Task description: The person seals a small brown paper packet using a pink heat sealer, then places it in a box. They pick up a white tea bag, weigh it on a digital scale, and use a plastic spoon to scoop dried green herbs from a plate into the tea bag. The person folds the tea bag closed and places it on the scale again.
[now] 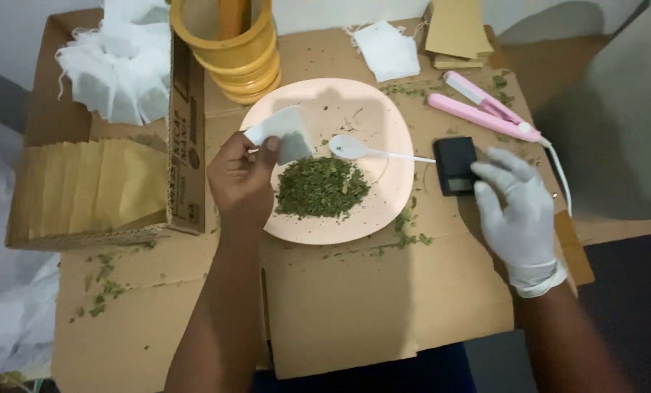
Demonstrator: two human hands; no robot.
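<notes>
My bare left hand [239, 178] pinches a small white filter bag [282, 132] over the left side of a pale pink plate [384, 204]. A heap of dried green leaves [321, 188] lies on the plate, with a white plastic spoon [362, 150] resting just above it. In a white glove, my right hand [518, 211] rests its fingers on the edge of a small black pocket scale [455, 164] to the right of the plate. The fingers are spread and hold nothing.
A pink sealing iron [486, 108] with a white cord lies beyond the scale. A cardboard box [103, 185] at left holds brown envelopes and white filter bags [118, 69]. Stacked yellow containers [237, 51], a loose white bag [385, 49] and brown envelopes [455, 30] sit at the back. Leaf crumbs litter the cardboard.
</notes>
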